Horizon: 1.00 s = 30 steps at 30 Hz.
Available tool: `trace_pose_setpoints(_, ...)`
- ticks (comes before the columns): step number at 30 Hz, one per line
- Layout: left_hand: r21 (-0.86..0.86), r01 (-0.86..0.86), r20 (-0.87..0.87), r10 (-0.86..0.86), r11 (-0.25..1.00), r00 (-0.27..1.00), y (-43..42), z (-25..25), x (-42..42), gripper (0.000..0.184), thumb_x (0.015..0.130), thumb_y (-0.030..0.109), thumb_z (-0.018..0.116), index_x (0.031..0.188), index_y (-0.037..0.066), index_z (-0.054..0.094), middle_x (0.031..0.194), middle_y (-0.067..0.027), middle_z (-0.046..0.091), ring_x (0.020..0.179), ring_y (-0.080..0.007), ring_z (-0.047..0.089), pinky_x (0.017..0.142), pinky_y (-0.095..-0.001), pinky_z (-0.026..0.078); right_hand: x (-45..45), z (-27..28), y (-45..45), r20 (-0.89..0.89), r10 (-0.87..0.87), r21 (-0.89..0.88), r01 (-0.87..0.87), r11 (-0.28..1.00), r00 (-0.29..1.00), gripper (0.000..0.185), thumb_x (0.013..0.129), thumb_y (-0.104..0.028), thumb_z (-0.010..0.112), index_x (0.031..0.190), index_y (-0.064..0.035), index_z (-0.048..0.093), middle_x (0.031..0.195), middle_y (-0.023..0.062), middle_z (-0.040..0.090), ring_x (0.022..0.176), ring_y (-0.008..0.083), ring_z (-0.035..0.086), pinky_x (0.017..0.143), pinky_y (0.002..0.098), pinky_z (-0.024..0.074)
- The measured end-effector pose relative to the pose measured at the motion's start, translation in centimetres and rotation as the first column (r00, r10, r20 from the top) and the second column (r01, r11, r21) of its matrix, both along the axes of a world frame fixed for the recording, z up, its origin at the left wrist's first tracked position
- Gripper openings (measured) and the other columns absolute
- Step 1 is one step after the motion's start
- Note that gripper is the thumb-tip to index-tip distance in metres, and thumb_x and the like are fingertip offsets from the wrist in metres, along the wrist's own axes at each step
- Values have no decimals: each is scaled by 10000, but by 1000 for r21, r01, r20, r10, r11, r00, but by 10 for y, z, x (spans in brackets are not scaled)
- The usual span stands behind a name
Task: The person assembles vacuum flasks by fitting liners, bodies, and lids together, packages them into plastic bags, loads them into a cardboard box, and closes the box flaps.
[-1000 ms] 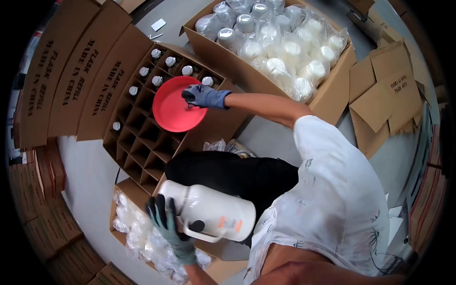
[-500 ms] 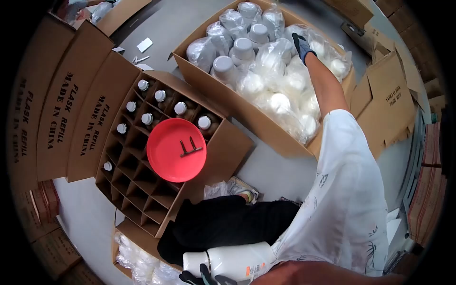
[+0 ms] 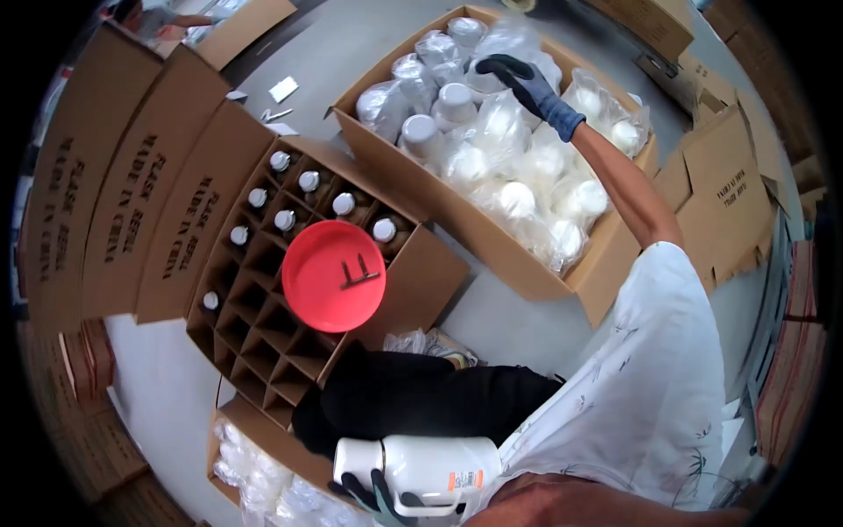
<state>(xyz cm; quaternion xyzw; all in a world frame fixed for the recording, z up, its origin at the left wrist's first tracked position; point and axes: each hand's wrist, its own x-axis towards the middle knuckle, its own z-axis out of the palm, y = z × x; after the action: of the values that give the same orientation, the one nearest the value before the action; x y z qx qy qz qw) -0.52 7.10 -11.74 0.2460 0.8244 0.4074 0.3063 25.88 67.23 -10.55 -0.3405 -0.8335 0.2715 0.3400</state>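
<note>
A white thermos flask (image 3: 439, 465) with an orange and white label lies on its side by my lap. My left hand (image 3: 382, 499), in a dark glove, wraps its fingers round the flask near the cap end, beside the handle. At the top, my gloved right hand (image 3: 531, 90) reaches over a big cardboard box (image 3: 474, 224) of plastic-wrapped white items. Its fingers are stretched out and touch or hover over a clear plastic bag (image 3: 481, 81); which of the two I cannot tell. Grey-white capped pieces (image 3: 454, 104) stand near that hand.
A divided carton (image 3: 263, 369) holds several white-capped bottles (image 3: 309, 181). On it sits a red plate (image 3: 329, 303) with dark metal pieces. Printed carton flaps (image 3: 114, 202) rise at left. Another box of bagged items (image 3: 263, 479) stands below. A person (image 3: 162, 22) is at upper left.
My right hand has moved left across the box, and its fingers now point left. The plastic near it has shifted. My left hand still holds the flask, now with its handle showing.
</note>
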Motion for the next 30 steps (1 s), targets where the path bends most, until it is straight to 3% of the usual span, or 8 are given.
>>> trace_pose_setpoints(5,165,-169,-38,177,972,983,-75,65,-44,511,905,271,518,1351,29,457,1498,-168,260,1383,-337,247,1119,-451,231,-138,101,-99,-856,335,-321,-912,256,395,471,960,-412,458,1302,-90,505,1262,78,558,1177,213,526,1038,388,396)
trace_pose_setpoints(10,422,133,-311,5,897,951,-40,129,-83,636,828,152,608,1402,25,366,1510,-145,254,1396,-302,232,1136,-417,196,-287,183,-194,-986,155,-114,-937,-330,65,519,962,-450,403,1338,-101,489,1227,92,603,1171,224,531,1023,466,381)
trace_pose_setpoints(17,163,178,-973,128,970,191,82,97,-138,939,685,412,760,1436,88,298,1490,-149,267,1392,-340,198,1119,-556,107,-437,203,-294,-985,3,-156,-885,-439,173,406,885,-427,562,1092,-80,602,977,125,669,935,288,630,847,477,502)
trace_pose_setpoints(21,811,-128,-128,388,571,913,73,66,-196,306,841,70,624,1140,6,613,1030,-70,647,915,-177,602,812,-286,475,-438,154,-332,-768,596,-134,-969,208,234,562,925,-284,554,1417,-124,336,1366,76,434,1249,263,448,1016,399,399)
trace_pose_setpoints(24,836,-237,224,88,494,971,34,59,-203,297,922,153,512,1181,22,575,1067,-58,620,952,-168,588,826,-305,491,-408,87,-372,281,699,579,-697,423,657,860,712,-222,744,1440,-118,298,1422,183,341,1328,366,326,1085,452,307)
trace_pose_setpoints(27,743,-499,647,-287,446,707,-26,41,-200,386,946,306,433,1204,43,550,1174,-111,596,1081,-229,564,942,-385,456,-376,30,-373,216,712,442,-717,540,669,834,696,-288,744,1415,-152,345,1380,166,416,1296,363,371,1068,444,342)
trace_pose_setpoints(28,790,-178,228,-10,587,974,-47,11,-206,406,937,322,456,1230,51,529,1195,-117,589,1101,-234,563,937,-393,468,-373,5,-363,87,711,278,-703,655,697,824,692,-266,740,1412,-166,352,1373,152,430,1292,359,377,1067,443,343)
trace_pose_setpoints(30,780,-305,399,-59,546,915,-81,-26,-187,404,938,310,465,1237,44,519,1213,-120,578,1094,-242,567,921,-393,482,-360,-23,-360,90,672,262,-668,696,735,763,714,-246,728,1390,-175,381,1362,141,441,1241,338,440,1027,442,370)
